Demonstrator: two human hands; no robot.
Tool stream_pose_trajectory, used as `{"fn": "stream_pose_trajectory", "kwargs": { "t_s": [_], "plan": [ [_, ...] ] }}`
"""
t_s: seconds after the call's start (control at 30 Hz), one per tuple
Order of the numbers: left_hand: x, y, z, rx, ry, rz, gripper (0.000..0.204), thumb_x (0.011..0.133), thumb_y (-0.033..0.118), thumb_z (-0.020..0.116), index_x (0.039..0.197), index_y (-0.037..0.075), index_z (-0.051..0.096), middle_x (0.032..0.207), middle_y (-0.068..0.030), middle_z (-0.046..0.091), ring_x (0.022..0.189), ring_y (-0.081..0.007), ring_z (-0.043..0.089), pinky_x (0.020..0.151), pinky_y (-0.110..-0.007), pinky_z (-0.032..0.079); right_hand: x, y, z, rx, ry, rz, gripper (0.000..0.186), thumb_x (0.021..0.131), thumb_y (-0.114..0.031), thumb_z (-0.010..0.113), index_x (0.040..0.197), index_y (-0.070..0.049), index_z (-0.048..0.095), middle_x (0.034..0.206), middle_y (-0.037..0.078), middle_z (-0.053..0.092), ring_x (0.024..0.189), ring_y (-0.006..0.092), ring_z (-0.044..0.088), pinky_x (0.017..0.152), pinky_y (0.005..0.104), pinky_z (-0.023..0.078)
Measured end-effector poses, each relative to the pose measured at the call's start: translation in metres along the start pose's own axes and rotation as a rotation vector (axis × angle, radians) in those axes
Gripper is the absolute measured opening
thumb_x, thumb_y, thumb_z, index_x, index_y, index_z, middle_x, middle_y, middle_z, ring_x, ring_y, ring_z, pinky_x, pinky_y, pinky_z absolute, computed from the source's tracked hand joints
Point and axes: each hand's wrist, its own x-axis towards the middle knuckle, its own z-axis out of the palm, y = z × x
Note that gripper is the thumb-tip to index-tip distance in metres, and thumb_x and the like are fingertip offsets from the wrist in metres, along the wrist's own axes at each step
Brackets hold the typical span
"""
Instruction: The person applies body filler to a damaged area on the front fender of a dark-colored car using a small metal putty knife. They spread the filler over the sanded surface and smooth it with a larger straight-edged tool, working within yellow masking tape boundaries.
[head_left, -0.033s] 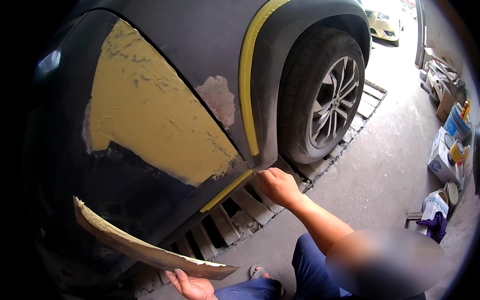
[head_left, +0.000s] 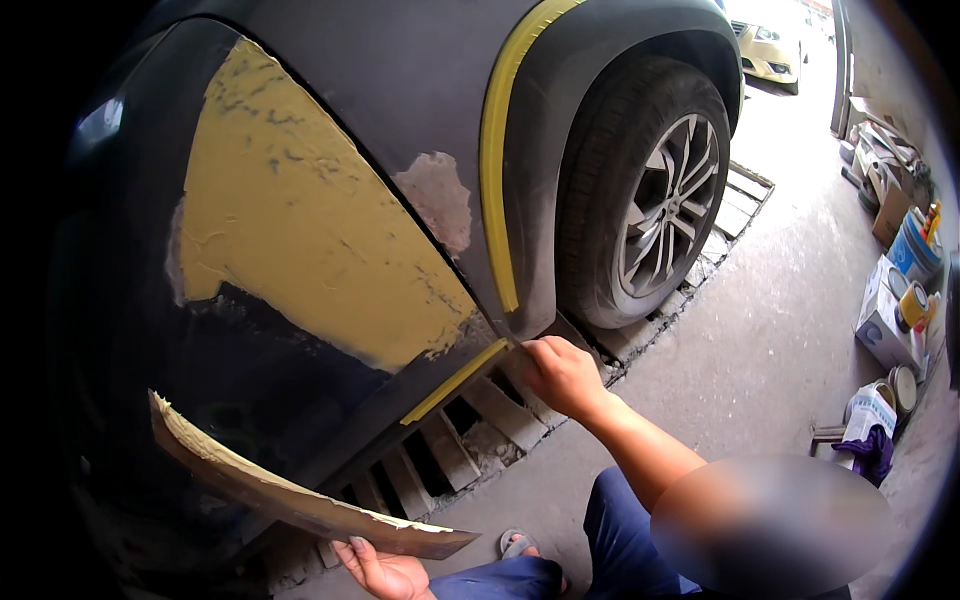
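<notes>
My left hand (head_left: 385, 577) grips a long, thin, curved metal spreader (head_left: 295, 508) by its lower edge near the right end. Yellow filler is heaped along the spreader's upper edge. My right hand (head_left: 563, 375) is closed at the lower rear corner of the dark car door (head_left: 270, 340), by the end of a yellow tape strip (head_left: 455, 382). A thin dark tip shows at its fingers; what they hold is otherwise hidden. A broad, uneven layer of yellow filler (head_left: 300, 220) covers much of the door, with dark streaks showing through near its edges.
Yellow tape (head_left: 491, 170) lines the wheel arch beside the wheel (head_left: 650, 200). A bare sanded patch (head_left: 438, 203) lies behind the door gap. Slatted grating (head_left: 500, 410) runs below the car. Boxes (head_left: 885, 315), a blue bucket (head_left: 912, 250) and cans line the right wall.
</notes>
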Motion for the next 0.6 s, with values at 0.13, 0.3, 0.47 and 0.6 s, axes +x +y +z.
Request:
{"fn": "stream_pose_trajectory", "kwargs": {
  "t_s": [0.13,0.3,0.47,0.6],
  "plan": [
    [-0.001,0.001,0.01,0.007,-0.076,0.011,0.035,0.1,0.021,0.051,0.133,0.007,0.052,0.128,-0.0048,0.057,0.118,-0.0189,0.051,0.104,-0.035,0.038,-0.004,-0.059,-0.048,0.278,0.079,-0.032,0.026,0.077,-0.001,0.064,0.102,-0.006,0.059,0.09,0.014,0.064,0.081,0.0345,0.065,0.068,0.0402,0.055],
    [-0.004,-0.004,0.031,-0.094,-0.092,-0.038,0.036,0.101,0.021,0.051,0.133,0.006,0.05,0.126,-0.0067,0.057,0.116,-0.0193,0.052,0.101,-0.036,0.039,-0.027,-0.129,-0.09,0.658,-0.284,-0.381,0.035,0.079,0.0,0.07,0.113,-0.001,0.06,0.1,0.013,0.068,0.085,0.0273,0.068,0.071,0.0332,0.058],
    [0.004,0.011,0.038,-0.008,-0.012,0.042,0.039,0.1,0.023,0.052,0.136,0.007,0.049,0.13,-0.0064,0.056,0.119,-0.0191,0.051,0.104,-0.035,0.037,-0.044,-0.118,-0.082,0.401,-0.463,-0.566,0.037,0.08,-0.015,0.064,0.114,0.0,0.06,0.098,0.008,0.063,0.087,0.0224,0.064,0.069,0.0322,0.057],
    [0.008,0.02,0.031,-0.09,-0.01,0.062,0.043,0.1,0.025,0.052,0.139,0.009,0.048,0.129,-0.0034,0.056,0.119,-0.018,0.05,0.104,-0.035,0.037,-0.051,-0.09,-0.069,0.281,-0.51,-0.458,0.029,0.078,-0.011,0.063,0.106,-0.005,0.06,0.082,0.004,0.058,0.08,0.0222,0.063,0.061,0.0339,0.054]
  ]
}}
